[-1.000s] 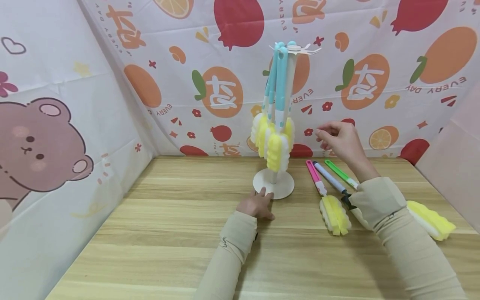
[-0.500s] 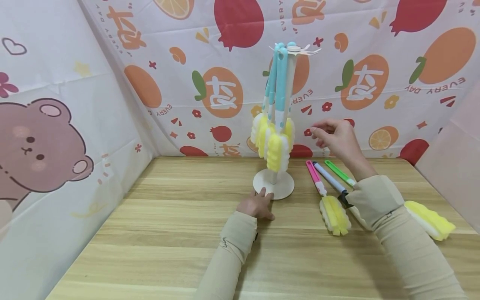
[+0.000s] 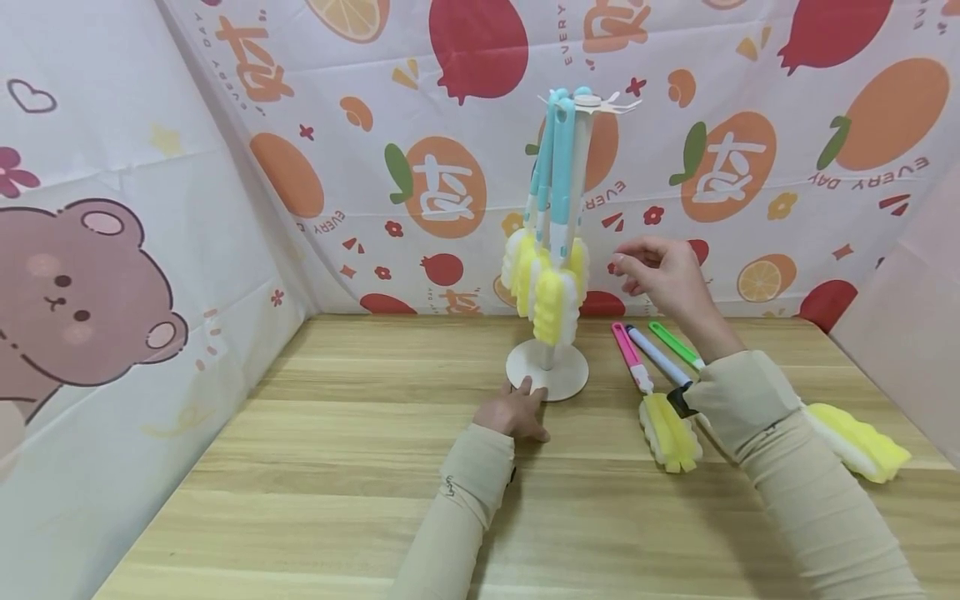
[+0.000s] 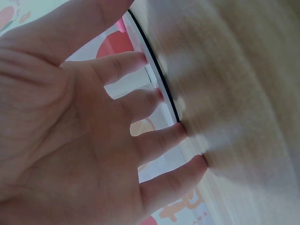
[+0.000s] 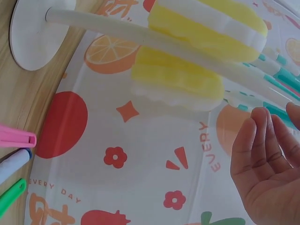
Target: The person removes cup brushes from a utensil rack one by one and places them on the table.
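A white stand (image 3: 582, 158) rises from a round base (image 3: 566, 379), with a ring of hooks on top. Several sponge brushes with teal handles (image 3: 560, 171) and yellow-and-white heads (image 3: 551, 304) hang on its left side. My left hand (image 3: 510, 412) rests with spread fingers at the base's front edge; in the left wrist view the left hand's fingertips (image 4: 180, 130) are at the rim and the tabletop. To the right of the hanging brushes, my right hand (image 3: 663, 275) is raised in the air with loosely bent fingers, holding nothing. The right wrist view shows its palm near the pole (image 5: 140, 33).
Right of the stand lie a pink-handled sponge brush (image 3: 670, 433), a tool with a grey-lilac handle (image 3: 658, 354) and a green handle (image 3: 675, 342). My right sleeve partly covers them. A yellow-and-white sponge head (image 3: 862, 442) lies farther right. A fruit-print cloth (image 3: 337, 217) hangs behind the wooden table (image 3: 315, 483).
My right hand has drifted slightly left, toward the hanging brushes. My left hand stays at the base, and the stand and brushes have not moved.
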A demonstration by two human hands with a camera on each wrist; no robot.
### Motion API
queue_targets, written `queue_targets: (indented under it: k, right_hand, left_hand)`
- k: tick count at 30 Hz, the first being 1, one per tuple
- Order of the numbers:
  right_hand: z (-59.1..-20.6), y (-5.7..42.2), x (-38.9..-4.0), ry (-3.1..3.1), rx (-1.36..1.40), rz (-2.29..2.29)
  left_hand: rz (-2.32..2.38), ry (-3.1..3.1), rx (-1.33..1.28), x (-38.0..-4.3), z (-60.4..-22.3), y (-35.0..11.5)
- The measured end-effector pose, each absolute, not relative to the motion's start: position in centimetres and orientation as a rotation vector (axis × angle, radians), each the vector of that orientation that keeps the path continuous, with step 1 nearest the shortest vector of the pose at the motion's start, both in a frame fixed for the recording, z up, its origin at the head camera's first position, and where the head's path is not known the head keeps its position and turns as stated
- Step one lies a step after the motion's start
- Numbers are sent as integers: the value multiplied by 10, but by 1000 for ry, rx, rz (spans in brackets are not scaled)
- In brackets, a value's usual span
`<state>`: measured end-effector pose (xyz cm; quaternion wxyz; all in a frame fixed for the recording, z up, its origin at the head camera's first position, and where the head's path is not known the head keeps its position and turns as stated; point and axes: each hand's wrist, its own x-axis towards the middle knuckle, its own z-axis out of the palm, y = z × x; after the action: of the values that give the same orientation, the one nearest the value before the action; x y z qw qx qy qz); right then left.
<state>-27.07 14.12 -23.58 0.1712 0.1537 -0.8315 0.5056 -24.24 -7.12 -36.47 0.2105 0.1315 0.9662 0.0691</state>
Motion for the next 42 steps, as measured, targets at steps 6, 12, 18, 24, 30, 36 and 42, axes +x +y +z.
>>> queue_targets:
  k: [6, 12, 18, 24, 30, 36, 42]
  right_hand:
    - [-235, 134, -269, -2357, 445, 1450]
    - [-231, 128, -269, -2357, 472, 1403]
    - [-230, 124, -272, -2318, 504, 1410]
    - [-226, 116, -275, -2337, 523, 1377]
    - [-217, 109, -276, -2342, 559, 1334]
    - [-213, 102, -275, -2342, 580, 1329]
    - [-214, 96, -276, -2358, 561, 1329]
  left_hand:
    - [197, 2678, 367, -241, -365, -71]
    - [190, 2681, 371, -242, -365, -71]
    - [189, 2671, 363, -242, -364, -71]
    - [190, 2672, 355, -242, -364, -72]
    - [169, 2683, 372, -243, -364, -72]
    - [170, 2688, 373, -242, -363, -71]
    - [152, 2687, 379, -243, -364, -71]
